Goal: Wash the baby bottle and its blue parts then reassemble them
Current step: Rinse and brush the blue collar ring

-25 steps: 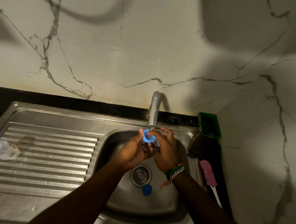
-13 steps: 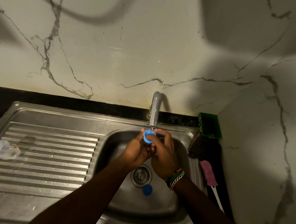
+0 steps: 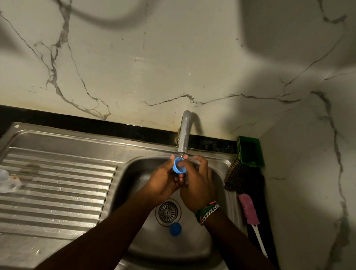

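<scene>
A blue ring-shaped bottle part (image 3: pixel 179 165) is held just under the tap spout (image 3: pixel 184 133), over the sink basin (image 3: pixel 215 236). My left hand (image 3: pixel 164 180) grips it from the left with thumb and fingers. My right hand (image 3: pixel 198 182) curls against it from the right, fingers touching its rim. A thin stream of water runs onto the part. A second blue part (image 3: pixel 175 229) lies on the basin floor, just below the drain (image 3: pixel 168 212). The clear baby bottle (image 3: pixel 0 180) lies on its side at the left of the drainboard.
The ribbed steel drainboard (image 3: pixel 52 190) spreads left of the basin. A green holder (image 3: pixel 250 151), a dark scrubbing brush (image 3: pixel 237 178) and a pink-headed bottle brush (image 3: pixel 249 211) sit along the right edge by the marble side wall.
Both hands have lifted the blue part slightly, closer to the spout, and turned it so that its opening tilts more. The bottle and the second blue part have stayed put.
</scene>
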Demonstrator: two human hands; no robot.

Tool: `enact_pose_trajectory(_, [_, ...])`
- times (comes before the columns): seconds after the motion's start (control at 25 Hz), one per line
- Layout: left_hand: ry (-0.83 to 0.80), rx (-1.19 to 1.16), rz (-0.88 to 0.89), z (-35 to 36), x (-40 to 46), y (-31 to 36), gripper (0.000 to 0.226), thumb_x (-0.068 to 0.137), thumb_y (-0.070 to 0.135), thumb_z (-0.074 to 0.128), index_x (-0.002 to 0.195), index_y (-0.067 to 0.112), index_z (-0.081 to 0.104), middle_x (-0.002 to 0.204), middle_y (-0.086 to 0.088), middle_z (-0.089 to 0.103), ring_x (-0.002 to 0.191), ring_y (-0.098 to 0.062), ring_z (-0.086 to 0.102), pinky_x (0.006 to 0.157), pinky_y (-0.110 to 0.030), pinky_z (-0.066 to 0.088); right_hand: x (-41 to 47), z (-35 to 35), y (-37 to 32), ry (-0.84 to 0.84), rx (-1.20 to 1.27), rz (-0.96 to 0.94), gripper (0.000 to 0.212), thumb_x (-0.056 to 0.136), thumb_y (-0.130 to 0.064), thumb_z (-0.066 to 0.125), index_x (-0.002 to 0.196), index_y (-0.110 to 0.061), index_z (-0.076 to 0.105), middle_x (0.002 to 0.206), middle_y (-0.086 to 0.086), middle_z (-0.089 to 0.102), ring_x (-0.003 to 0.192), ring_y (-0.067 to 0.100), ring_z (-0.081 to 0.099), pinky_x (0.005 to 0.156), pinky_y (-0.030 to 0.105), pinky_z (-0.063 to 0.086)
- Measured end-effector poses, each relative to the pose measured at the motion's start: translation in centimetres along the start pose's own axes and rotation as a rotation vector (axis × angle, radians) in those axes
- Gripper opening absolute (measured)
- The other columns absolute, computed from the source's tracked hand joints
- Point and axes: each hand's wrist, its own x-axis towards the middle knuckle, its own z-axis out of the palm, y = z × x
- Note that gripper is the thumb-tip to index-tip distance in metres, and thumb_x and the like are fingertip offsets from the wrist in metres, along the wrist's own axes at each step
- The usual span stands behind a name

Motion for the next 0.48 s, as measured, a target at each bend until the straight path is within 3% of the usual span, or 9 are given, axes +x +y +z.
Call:
enact_pose_trajectory(0.08, [0.034, -0.002, 0.000, -0.1, -0.1, -0.1, 0.043, 0.104, 0.042, 0.049, 0.106, 0.010, 0.079, 0.084, -0.011, 0.069, 0.064, -0.014, 0.055, 0.057, -0.022, 0.054, 0.0, 0.2, 0.1, -0.032, 0.014, -0.029, 0.058, 0.083, -0.029, 0.050, 0.141, -0.036, 0.050, 0.156, 0.003, 0.025, 0.136, 0.029, 0.036, 0.105, 0.044, 0.047])
enact_pose_trajectory(0.2, [0.031, 0.003, -0.006, -0.4, -0.1, -0.4, 0.044, 0.104, 0.042, 0.050, 0.113, 0.005, 0.073, 0.086, -0.013, 0.070, 0.065, -0.015, 0.058, 0.058, -0.024, 0.056, 0.4, 0.2, 0.2, -0.067, -0.027, -0.041, 0.057, 0.086, -0.026, 0.055, 0.141, -0.039, 0.050, 0.155, 0.001, 0.027, 0.138, 0.028, 0.034, 0.108, 0.045, 0.045])
enact_pose_trajectory(0.32, [0.066, 0.019, -0.005, -0.2, -0.2, -0.1, 0.041, 0.104, 0.040, 0.052, 0.108, 0.007, 0.076, 0.092, -0.016, 0.072, 0.069, -0.017, 0.061, 0.060, -0.025, 0.056, 0.1, -0.2, -0.1, -0.093, -0.125, -0.026, 0.062, 0.085, -0.028, 0.058, 0.144, -0.041, 0.045, 0.162, 0.000, 0.015, 0.142, 0.030, 0.026, 0.111, 0.047, 0.041])
enact_pose_trajectory(0.48, [0.029, 0.019, 0.002, -0.7, 0.1, 0.9, 0.047, 0.104, 0.039, 0.051, 0.130, 0.002, 0.064, 0.105, -0.019, 0.067, 0.073, -0.016, 0.061, 0.065, -0.025, 0.057, 0.1, 0.4, 0.4, -0.087, 0.086, -0.103, 0.068, 0.082, -0.010, 0.060, 0.145, -0.031, 0.047, 0.151, 0.004, 0.028, 0.137, 0.026, 0.036, 0.110, 0.041, 0.046])
